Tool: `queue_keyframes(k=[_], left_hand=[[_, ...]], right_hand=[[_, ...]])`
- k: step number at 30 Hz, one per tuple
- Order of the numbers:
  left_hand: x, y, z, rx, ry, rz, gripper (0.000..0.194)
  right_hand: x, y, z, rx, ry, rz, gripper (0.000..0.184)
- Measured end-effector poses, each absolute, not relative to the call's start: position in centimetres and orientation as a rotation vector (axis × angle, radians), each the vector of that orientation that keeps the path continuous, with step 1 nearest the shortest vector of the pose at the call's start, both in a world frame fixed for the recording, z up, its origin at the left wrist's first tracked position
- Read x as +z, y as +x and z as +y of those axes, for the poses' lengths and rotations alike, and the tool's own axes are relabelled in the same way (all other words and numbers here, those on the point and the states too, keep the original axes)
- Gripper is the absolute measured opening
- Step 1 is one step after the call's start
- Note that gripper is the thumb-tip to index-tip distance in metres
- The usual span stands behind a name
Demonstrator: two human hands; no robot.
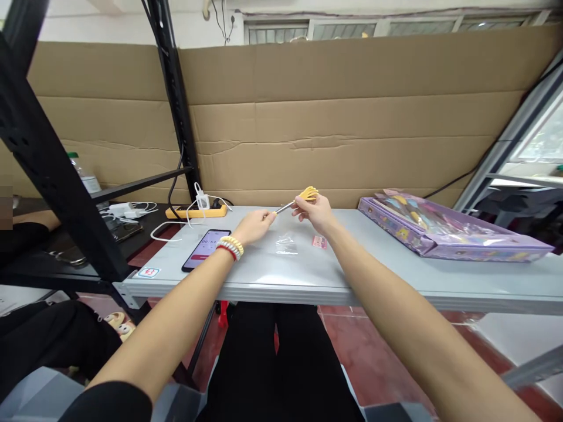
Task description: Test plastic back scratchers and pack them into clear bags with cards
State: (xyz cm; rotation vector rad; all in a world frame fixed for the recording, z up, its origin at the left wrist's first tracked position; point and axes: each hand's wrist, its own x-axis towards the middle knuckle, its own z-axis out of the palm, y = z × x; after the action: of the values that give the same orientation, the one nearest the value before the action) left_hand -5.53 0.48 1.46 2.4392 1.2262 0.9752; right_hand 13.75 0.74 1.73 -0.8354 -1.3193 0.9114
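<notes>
A thin silvery rod (pixel 285 208) with a yellow, finger-like bunched head (pixel 309 193) is held between both hands above the table; its exact kind is unclear. My left hand (pixel 255 227), wearing beaded bracelets, pinches the rod's left end. At the other end, my right hand (pixel 314 212) grips just below the yellow head with thumb and fingers. Beneath them on the tabletop lies a clear plastic bag (pixel 286 244). A small pink card (pixel 319 241) rests beside it, close under my right wrist.
Left of my left hand, a phone (pixel 206 249) lies lit. Behind it is a yellow power strip (pixel 196 211) with white cables. A purple toy box (pixel 453 228) sits on the right. A black metal post (pixel 57 146) rises at left, with another person's arm (pixel 37 220) beyond.
</notes>
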Motion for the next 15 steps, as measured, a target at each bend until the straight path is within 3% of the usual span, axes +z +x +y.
queue_keyframes(k=[8, 15], left_hand=[[0.6, -1.5, 2.4, 0.888, 2.516, 1.213, 0.041], [-1.0, -0.6, -0.7, 1.059, 2.671, 1.117, 0.047]], right_hand=[[0.9, 15.1, 1.1, 1.129, -0.533, -0.821, 0.024], [2.6, 15.6, -1.7, 1.139, -0.263, -0.816, 0.023]])
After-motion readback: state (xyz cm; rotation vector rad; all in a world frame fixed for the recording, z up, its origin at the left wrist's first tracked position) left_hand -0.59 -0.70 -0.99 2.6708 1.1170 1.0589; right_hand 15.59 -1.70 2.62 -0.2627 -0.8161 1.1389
